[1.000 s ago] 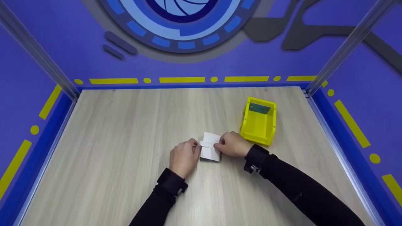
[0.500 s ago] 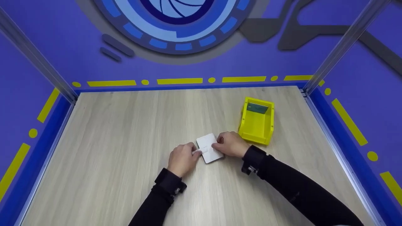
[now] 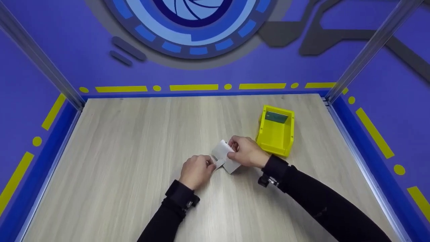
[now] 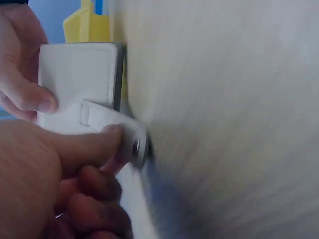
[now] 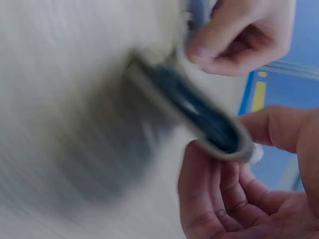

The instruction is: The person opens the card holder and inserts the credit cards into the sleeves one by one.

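A small white card wallet (image 3: 220, 150) with stitched edges is held tilted between the two hands, over the middle of the table. My right hand (image 3: 248, 151) grips its right side, thumb on the white face and fingers behind. With thumb and fingertips, my left hand (image 3: 197, 170) pinches the end of the wallet's short strap (image 4: 104, 117), which carries a round snap stud. In the right wrist view the wallet appears edge-on, and dark blue-green sleeves (image 5: 194, 109) show between its covers. That view is blurred.
A yellow bin (image 3: 276, 134) stands just beyond my right hand, with a flat dark green piece (image 3: 276, 117) at its far inner wall. Blue panels (image 3: 198, 77) enclose the pale wood table (image 3: 134, 134) at the back and sides.
The wallet has turned and now tilts up from its flatter pose, more of its edge lifted by the right hand. The left hand, lower than a second ago, still pinches the strap.
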The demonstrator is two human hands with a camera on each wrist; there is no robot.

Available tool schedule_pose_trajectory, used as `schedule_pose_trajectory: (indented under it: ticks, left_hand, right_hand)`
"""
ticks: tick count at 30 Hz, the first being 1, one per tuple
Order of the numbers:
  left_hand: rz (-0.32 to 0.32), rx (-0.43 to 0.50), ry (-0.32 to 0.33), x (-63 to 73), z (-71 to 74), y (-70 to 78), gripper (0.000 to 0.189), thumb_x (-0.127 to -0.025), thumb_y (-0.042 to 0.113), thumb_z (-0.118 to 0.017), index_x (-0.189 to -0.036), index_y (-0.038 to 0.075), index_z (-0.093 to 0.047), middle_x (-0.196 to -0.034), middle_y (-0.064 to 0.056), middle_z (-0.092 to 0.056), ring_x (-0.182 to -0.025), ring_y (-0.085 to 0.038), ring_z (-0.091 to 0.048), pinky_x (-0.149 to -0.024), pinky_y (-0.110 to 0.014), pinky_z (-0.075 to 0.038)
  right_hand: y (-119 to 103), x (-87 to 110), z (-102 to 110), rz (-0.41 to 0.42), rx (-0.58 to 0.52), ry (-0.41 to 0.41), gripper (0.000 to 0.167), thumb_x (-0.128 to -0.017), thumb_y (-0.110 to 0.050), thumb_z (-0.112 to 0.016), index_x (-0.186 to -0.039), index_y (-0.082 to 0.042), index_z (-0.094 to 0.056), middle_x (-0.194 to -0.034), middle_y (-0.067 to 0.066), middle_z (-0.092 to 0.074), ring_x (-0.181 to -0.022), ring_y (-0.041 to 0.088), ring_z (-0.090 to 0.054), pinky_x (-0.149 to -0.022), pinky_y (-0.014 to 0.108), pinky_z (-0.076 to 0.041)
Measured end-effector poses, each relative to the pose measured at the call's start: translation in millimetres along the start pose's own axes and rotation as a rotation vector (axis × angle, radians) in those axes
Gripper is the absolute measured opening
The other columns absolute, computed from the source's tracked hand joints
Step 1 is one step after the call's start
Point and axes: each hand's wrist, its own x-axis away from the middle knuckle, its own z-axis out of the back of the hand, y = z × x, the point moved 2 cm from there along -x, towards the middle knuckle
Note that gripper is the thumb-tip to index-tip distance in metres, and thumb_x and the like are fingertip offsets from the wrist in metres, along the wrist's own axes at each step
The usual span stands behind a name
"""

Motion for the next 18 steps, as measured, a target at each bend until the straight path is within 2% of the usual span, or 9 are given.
schedule_pose_trajectory:
  ticks: [2,5,9,11,13,18]
  left_hand:
    - [0.002,0.003,0.025,-0.4,4.5,-1.1,0.010,-0.100,0.026,-0.080,-0.098,0.017,-0.083,-0.084,-0.001,-0.077,-0.067,-0.014,-0.058,-0.063,-0.035,-0.046]
    - [0.014,0.003,0.090,-1.5,12.4,-4.0,0.015,-0.103,0.029,-0.077,-0.106,0.015,-0.084,-0.083,-0.002,-0.078,-0.062,-0.012,-0.058,-0.061,-0.034,-0.047]
    - [0.051,0.017,0.164,-3.3,23.6,-6.7,0.021,-0.105,0.034,-0.075,-0.106,0.015,-0.084,-0.072,0.003,-0.072,-0.057,-0.009,-0.056,-0.059,-0.032,-0.046]
    - [0.061,0.018,0.192,-4.1,27.5,-7.6,0.022,-0.105,0.034,-0.074,-0.104,0.015,-0.084,-0.067,0.005,-0.069,-0.056,-0.009,-0.055,-0.058,-0.032,-0.045]
    - [0.065,0.013,0.210,-4.4,29.0,-8.4,0.023,-0.105,0.035,-0.074,-0.101,0.015,-0.084,-0.066,0.006,-0.068,-0.056,-0.009,-0.055,-0.058,-0.033,-0.045]
    - [0.066,-0.004,0.199,-3.6,25.2,-9.8,0.025,-0.106,0.036,-0.073,-0.098,0.014,-0.084,-0.070,0.004,-0.070,-0.057,-0.010,-0.055,-0.057,-0.032,-0.044]
  right_hand:
    - [-8,4.6,9,0.039,0.020,0.040,0.021,-0.094,-0.017,-0.080,-0.111,-0.014,-0.067,-0.099,0.004,-0.067,-0.090,0.021,-0.065,-0.076,0.033,-0.056]
    - [-19,11.3,24,0.139,0.082,0.161,0.022,-0.095,-0.015,-0.079,-0.113,-0.013,-0.065,-0.106,0.007,-0.068,-0.094,0.024,-0.065,-0.080,0.037,-0.057]
    - [-29,18.3,29,0.307,0.288,0.323,0.025,-0.096,-0.014,-0.080,-0.115,-0.009,-0.064,-0.105,0.008,-0.065,-0.089,0.024,-0.062,-0.079,0.039,-0.057]
    - [-30,19.0,19,0.368,0.398,0.354,0.025,-0.096,-0.012,-0.079,-0.116,-0.008,-0.064,-0.103,0.008,-0.064,-0.087,0.023,-0.061,-0.078,0.039,-0.057]
    - [-27,19.3,0,0.417,0.506,0.350,0.024,-0.097,-0.010,-0.077,-0.118,-0.008,-0.064,-0.106,0.008,-0.065,-0.087,0.022,-0.062,-0.077,0.038,-0.059]
    - [-14,22.9,-53,0.514,0.759,0.331,0.012,-0.102,-0.012,-0.069,-0.112,-0.006,-0.065,-0.103,0.008,-0.065,-0.082,0.023,-0.065,-0.068,0.039,-0.059]
